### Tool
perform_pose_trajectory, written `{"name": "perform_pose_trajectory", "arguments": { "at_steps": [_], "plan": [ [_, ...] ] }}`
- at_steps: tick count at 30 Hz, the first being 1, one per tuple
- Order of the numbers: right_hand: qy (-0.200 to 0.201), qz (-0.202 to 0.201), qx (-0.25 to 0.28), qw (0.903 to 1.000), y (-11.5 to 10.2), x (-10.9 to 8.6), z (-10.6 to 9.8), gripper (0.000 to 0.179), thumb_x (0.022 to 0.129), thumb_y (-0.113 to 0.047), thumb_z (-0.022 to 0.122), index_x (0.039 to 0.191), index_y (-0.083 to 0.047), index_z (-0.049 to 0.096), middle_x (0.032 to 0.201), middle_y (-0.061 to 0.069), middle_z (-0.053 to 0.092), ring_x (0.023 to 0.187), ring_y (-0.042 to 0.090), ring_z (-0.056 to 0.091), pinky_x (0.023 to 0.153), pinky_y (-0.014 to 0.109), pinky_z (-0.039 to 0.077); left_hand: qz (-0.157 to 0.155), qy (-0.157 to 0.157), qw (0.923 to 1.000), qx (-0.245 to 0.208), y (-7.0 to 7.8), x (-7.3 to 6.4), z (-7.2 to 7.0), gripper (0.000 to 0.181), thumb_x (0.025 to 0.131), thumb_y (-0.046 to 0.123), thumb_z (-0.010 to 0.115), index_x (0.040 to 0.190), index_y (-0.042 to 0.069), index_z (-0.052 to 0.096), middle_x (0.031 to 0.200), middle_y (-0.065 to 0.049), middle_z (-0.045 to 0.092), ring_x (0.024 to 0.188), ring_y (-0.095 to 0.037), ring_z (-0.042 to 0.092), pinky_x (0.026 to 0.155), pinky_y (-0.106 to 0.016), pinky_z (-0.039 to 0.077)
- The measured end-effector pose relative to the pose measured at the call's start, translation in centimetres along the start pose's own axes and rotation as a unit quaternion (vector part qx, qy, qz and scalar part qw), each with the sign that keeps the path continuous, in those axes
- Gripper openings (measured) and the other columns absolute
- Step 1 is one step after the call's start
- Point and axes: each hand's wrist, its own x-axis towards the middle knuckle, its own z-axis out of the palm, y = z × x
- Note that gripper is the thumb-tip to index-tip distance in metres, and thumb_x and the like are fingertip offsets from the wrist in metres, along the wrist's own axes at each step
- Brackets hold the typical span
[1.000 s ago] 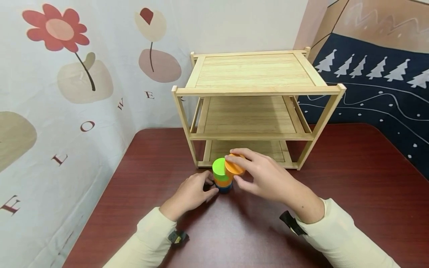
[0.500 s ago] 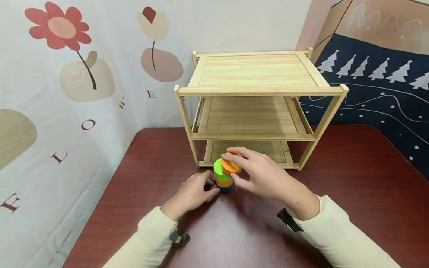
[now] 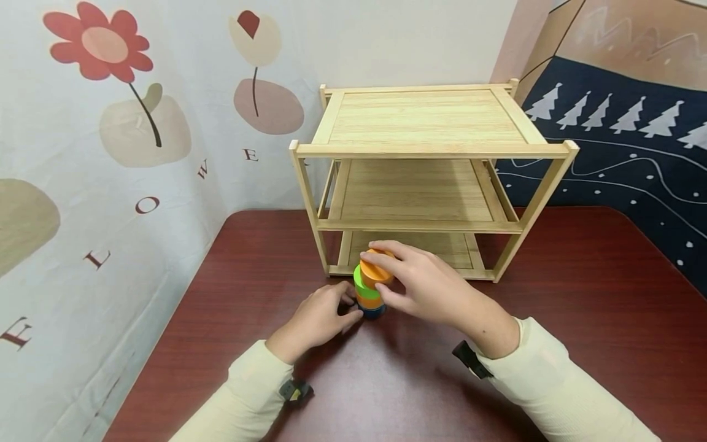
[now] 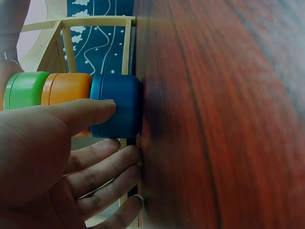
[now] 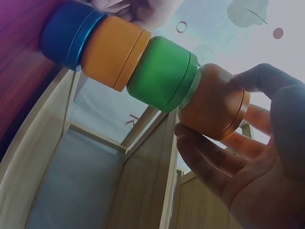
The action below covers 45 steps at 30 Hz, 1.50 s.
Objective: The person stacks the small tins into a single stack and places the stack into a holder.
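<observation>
Three small round lidded jars stand stacked on the table: a blue jar [image 4: 126,112] at the bottom, an orange jar [image 5: 114,50] on it, then a green jar [image 5: 159,71]. My right hand [image 3: 428,282] holds a second orange jar [image 3: 375,276] at the top of the green one, thumb on one side and fingers on the other. That jar sits slightly off-centre; whether its full weight rests there I cannot tell. At the stack's base my left hand [image 3: 315,316] holds the blue jar, its thumb lying across the side and its fingers around the far side.
Right behind the stack stands a three-tier wooden shelf [image 3: 431,150], its lower front rail close to the jars. The dark red table [image 3: 265,245] reaches out on both sides. A printed curtain [image 3: 188,73] hangs along the left and back.
My right hand has moved left with the upper orange jar, bringing it further over the green jar. My left hand stays at the base of the stack.
</observation>
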Motion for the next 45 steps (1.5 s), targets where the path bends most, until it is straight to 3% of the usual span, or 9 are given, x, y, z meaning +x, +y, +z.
{"name": "perform_pose_trajectory", "arguments": {
  "at_steps": [45],
  "plan": [
    [-0.040, 0.024, -0.001, 0.9989, -0.2, 1.1, 0.8, 0.043, 0.093, -0.021, 0.067, 0.134, -0.009, 0.062, 0.138, 0.013, 0.060, 0.116, 0.027, 0.066, 0.093, 0.042, 0.055, 0.006, -0.005, 1.0000, 0.000, -0.1, -0.2, -0.1, 0.024, 0.089, 0.031, 0.076, 0.106, 0.019, 0.065, 0.101, 0.000, 0.073, 0.096, -0.019, 0.070, 0.083, -0.044, 0.055]
  ]
}}
